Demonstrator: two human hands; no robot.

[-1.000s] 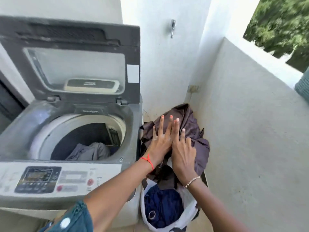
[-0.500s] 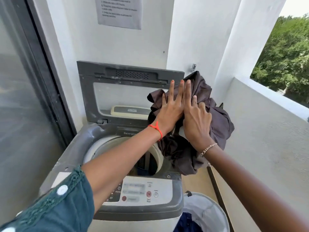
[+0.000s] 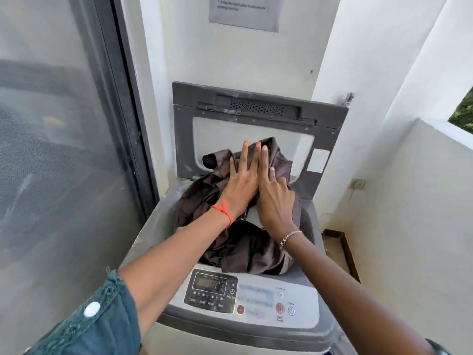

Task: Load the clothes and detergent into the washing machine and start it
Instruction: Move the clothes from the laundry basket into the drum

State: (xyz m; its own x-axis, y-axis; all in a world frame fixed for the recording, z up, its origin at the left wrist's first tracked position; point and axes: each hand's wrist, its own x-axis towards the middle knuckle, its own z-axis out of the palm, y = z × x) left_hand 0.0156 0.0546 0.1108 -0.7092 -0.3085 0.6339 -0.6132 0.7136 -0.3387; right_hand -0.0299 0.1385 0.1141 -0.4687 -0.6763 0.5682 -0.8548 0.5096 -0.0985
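Observation:
A grey top-loading washing machine (image 3: pixel 151 229) stands in front of me with its lid (image 3: pixel 256 108) raised against the wall. A bundled dark brown garment (image 3: pixel 245 249) lies over the drum opening and covers it, so the inside is hidden. My left hand (image 3: pixel 240 185) and my right hand (image 3: pixel 275 201) rest side by side on top of the bundle, fingers stretched forward, holding it between them. The control panel (image 3: pixel 212 290) with its display faces me, and a red start/pause button (image 3: pixel 279 308) sits at its right. No detergent is visible.
A dark-framed glass door (image 3: pixel 64 149) runs along the left. A printed notice (image 3: pixel 243 11) hangs on the wall above the lid. A tap (image 3: pixel 346 98) and a wall socket (image 3: pixel 358 183) are to the right, beside a low white balcony wall (image 3: pixel 414 201).
Both hands lifted the brown garment out of the laundry basket on the right, carried it left and lowered it onto the drum opening. The basket has left the view.

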